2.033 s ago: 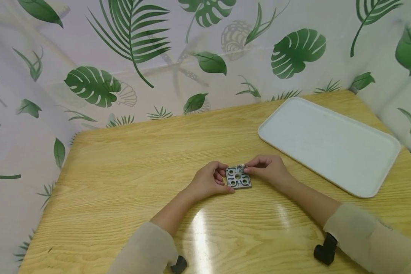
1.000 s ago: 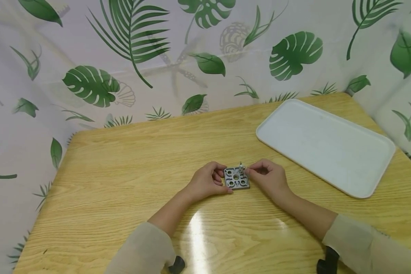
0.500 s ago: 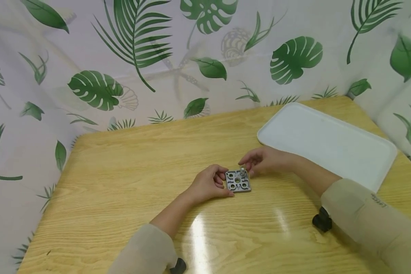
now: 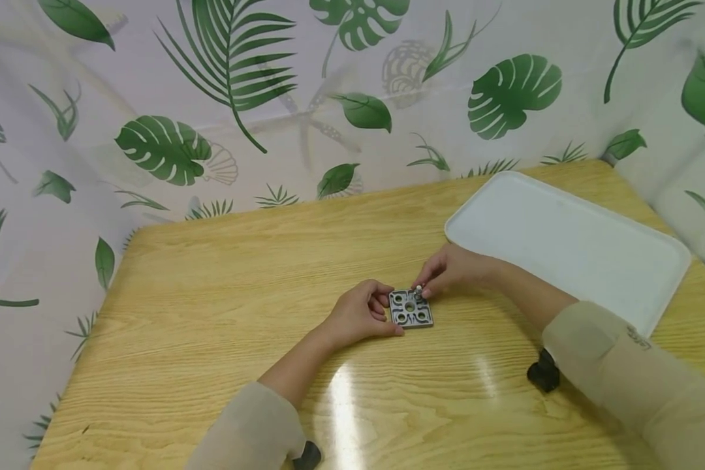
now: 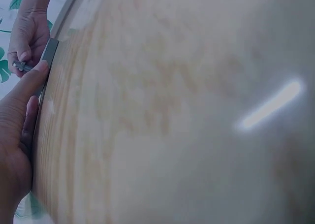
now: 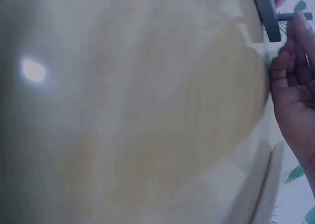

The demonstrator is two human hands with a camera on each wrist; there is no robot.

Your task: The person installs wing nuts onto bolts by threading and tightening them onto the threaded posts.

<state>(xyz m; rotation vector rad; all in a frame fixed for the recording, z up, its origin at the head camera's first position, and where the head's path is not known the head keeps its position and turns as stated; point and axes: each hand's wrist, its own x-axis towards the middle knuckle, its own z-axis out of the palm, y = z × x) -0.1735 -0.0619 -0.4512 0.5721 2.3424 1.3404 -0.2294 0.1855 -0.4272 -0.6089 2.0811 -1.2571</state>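
A small square grey metal plate (image 4: 411, 320) with round holes lies on the wooden table. My left hand (image 4: 355, 314) grips its left side, the thumb along the near edge and the fingers at the far left corner. From the plate's far right corner a short silver bolt (image 4: 419, 292) stands up. My right hand (image 4: 457, 266) pinches this bolt between thumb and fingertips. In the left wrist view the plate (image 5: 49, 50) shows edge-on, with the bolt (image 5: 20, 65) sticking out from its face. The right wrist view shows the bolt's shaft (image 6: 286, 16) at the right fingertips.
A white rectangular tray (image 4: 570, 241) lies at the back right of the table (image 4: 223, 281), partly behind the right forearm. A leaf-patterned cloth (image 4: 305, 98) hangs behind the table and along its sides.
The right hand first draws back a little from the plate's corner, showing the upright bolt, then comes over from the far side and pinches it. The left hand keeps holding the plate.
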